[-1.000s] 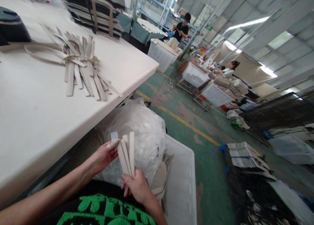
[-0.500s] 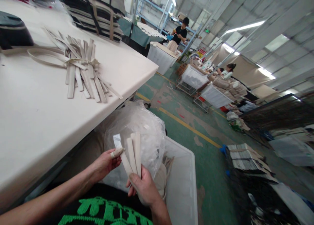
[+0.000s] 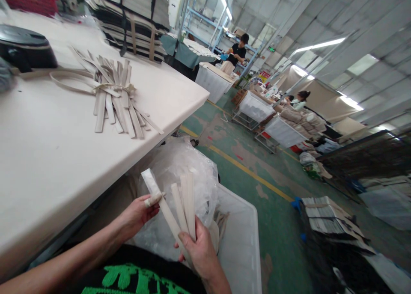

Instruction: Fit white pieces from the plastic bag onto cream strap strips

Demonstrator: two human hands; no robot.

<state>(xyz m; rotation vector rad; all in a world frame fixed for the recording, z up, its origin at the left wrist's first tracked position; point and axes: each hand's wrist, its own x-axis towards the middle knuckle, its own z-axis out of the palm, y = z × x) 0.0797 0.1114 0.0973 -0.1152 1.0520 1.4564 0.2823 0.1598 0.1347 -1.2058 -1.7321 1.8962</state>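
Several flat beige fabric straps [image 3: 189,200] are fanned out in my right hand [image 3: 201,247], whose thumb presses on their lower ends. One strap [image 3: 168,212] leans away to the left and has a shiny whitish end. Just below that end, my left hand [image 3: 146,210] pinches the same strap; a wrapping covers part of one of its fingers. Up on the white table [image 3: 58,157] lies a tied bundle of similar straps [image 3: 118,97], its loose ends spread toward the table's edge.
Under my hands, clear plastic sheeting [image 3: 195,165] bulges beside a white bin [image 3: 240,234] with beige pieces inside. A dark rounded case [image 3: 27,46] and a stack of strapped panels [image 3: 135,24] stand on the table. Two people work farther back near white carts [image 3: 284,131].
My right hand has shifted slightly right with the straps. The left-leaning strap now stands farther apart from the others, and more of its whitish end shows above my left fingers.
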